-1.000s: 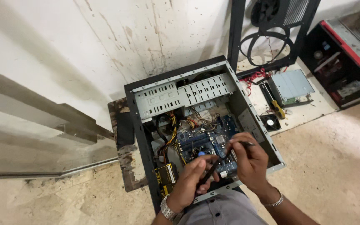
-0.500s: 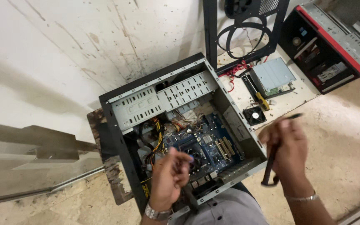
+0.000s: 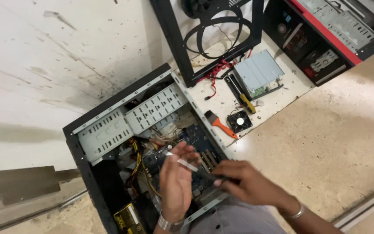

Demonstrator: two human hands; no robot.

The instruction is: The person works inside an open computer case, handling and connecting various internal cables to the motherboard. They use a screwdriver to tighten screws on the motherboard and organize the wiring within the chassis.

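An open black computer case (image 3: pixel 92 171) lies on its side on the floor, with a blue motherboard (image 3: pixel 198 136) and yellow cables (image 3: pixel 137 158) inside. Both hands meet over the case's near edge. My right hand (image 3: pixel 249 187) grips the dark handle of a slim tool (image 3: pixel 204 173). My left hand (image 3: pixel 176 184) pinches that tool's pale end (image 3: pixel 186 164) between thumb and fingers, just above the motherboard. A watch is on my left wrist and a bangle on my right.
A grey drive cage (image 3: pixel 130 119) fills the case's far side. On a white board to the right lie an orange-handled brush (image 3: pixel 220 124), a small black fan (image 3: pixel 240 121), a yellow-black screwdriver (image 3: pixel 241 94), a grey drive (image 3: pixel 258 71) and red cables (image 3: pixel 216 71). A black frame (image 3: pixel 174 39) and a red-edged case (image 3: pixel 325 43) stand behind.
My right hand came back from the right side with the tool and now meets my left hand over the case. My left hand lifted off the board and took the tool's pale end.
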